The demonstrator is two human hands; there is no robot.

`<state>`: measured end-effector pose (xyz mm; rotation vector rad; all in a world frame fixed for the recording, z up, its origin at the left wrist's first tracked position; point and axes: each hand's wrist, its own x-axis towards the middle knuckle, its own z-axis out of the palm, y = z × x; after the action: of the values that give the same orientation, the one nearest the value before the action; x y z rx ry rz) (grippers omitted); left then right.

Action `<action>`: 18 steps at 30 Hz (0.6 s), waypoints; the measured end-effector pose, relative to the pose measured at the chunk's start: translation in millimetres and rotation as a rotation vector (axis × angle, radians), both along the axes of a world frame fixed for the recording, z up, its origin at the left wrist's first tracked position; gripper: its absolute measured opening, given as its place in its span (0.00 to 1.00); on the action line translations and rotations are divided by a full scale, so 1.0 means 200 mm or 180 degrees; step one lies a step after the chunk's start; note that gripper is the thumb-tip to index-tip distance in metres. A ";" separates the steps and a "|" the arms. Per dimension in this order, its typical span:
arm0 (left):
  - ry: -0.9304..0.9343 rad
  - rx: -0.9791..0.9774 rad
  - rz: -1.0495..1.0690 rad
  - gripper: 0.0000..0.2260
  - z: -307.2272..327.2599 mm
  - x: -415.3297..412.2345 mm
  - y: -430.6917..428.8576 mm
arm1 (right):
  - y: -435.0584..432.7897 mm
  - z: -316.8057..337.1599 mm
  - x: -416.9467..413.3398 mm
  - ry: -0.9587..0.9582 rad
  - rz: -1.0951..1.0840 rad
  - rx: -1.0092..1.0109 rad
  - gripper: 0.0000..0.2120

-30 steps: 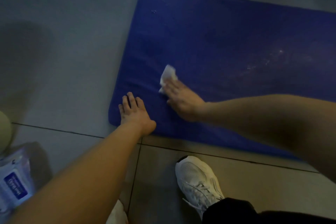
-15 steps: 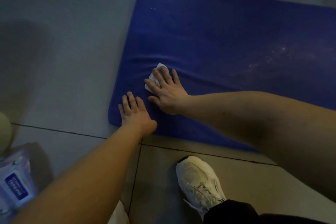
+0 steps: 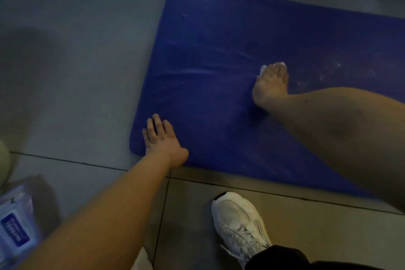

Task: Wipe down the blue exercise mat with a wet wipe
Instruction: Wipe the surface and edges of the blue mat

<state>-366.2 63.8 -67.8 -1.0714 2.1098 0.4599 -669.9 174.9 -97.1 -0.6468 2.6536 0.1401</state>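
Head view: the blue exercise mat (image 3: 219,98) lies flat on the grey tiled floor (image 3: 76,61), with faint pale streaks towards its right side. The left hand (image 3: 163,140) rests flat on the mat's near left corner, fingers straight and close together. The right hand (image 3: 271,84) lies palm down farther along the mat, its straight fingers pressing the white wet wipe (image 3: 263,69), which shows only at the fingertips. A white shoe (image 3: 238,221) stands on the floor near the mat's front edge, and a wipes packet (image 3: 15,226) lies at the lower left
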 end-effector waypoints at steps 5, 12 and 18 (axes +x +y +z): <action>-0.0039 -0.0022 -0.0006 0.49 0.00 -0.01 0.02 | -0.12 -0.05 0.33 0.0049 0.0563 -0.0616 0.29; -0.0058 0.0054 0.0013 0.49 0.02 -0.03 0.00 | -0.04 0.01 0.69 -0.0937 0.2971 -0.0797 0.30; -0.0094 0.0070 -0.0009 0.48 0.04 -0.02 -0.01 | -0.03 -0.02 0.33 -0.0617 0.2033 -0.0810 0.29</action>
<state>-371.0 62.7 -59.8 -1.0562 2.0755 0.4621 -604.1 168.9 -100.3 -1.4929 2.2092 -0.0828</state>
